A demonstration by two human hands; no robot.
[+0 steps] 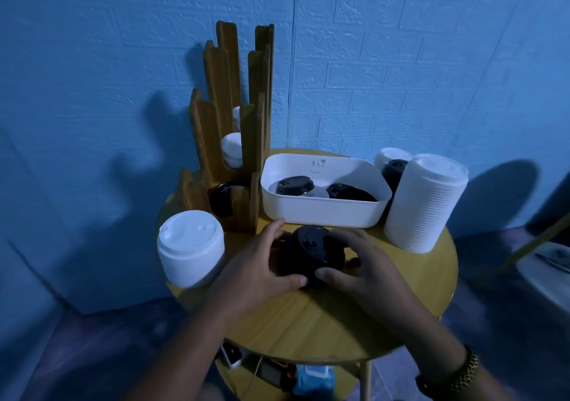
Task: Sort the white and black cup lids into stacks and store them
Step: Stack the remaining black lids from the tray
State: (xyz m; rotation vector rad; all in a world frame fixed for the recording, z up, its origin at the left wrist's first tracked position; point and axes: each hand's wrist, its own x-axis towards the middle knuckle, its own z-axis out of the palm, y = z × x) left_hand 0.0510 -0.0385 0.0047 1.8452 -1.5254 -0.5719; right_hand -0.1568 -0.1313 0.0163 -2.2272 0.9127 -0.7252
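A short stack of black lids (311, 251) sits on the round yellow table (324, 317). My left hand (262, 265) grips its left side and my right hand (357, 265) grips its right side. Behind it a white bin (320, 212) holds a black lid (294, 185) and another black lid (351, 193). A stack of white lids (191, 246) stands at the left. A taller stack of white lids (425, 203) stands at the right. The wooden holder (234, 117) holds white lids (232, 149) in a middle slot and black lids (221, 198) in its lowest slot.
Behind the tall white stack stand more lids, white (391, 155) and black (394, 171). A blue brick-pattern wall is close behind the table. Small items lie on a lower shelf (277, 369) under the tabletop. A white object (546, 265) sits at the far right.
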